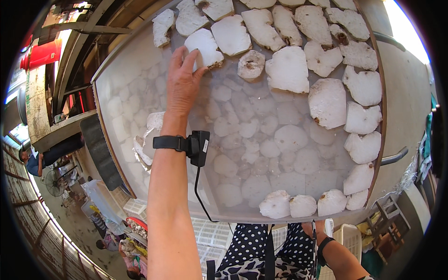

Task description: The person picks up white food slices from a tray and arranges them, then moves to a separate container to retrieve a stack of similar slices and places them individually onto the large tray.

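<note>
My left hand [183,77] reaches to the far left part of a wide table covered with cloudy plastic sheeting [224,107]. Its thumb and fingers grip the near left edge of a flat, chalky white slice [204,48]. Similar rough-edged slices, some with brown patches, lie around it, such as one slice [231,35] to its right and another [163,28] to its left. A small knobbly piece [251,65] sits nearby. At the table's near edge is my right hand [313,228], low and partly hidden; its fingers are not clear.
White slices line the far and right sides, and several more [275,204] the near right edge. Round pale shapes show through the sheeting. Plastic crates [212,235] stand below the near edge. A wooden frame [44,112] rises at left; people and a fan [55,182] are beyond.
</note>
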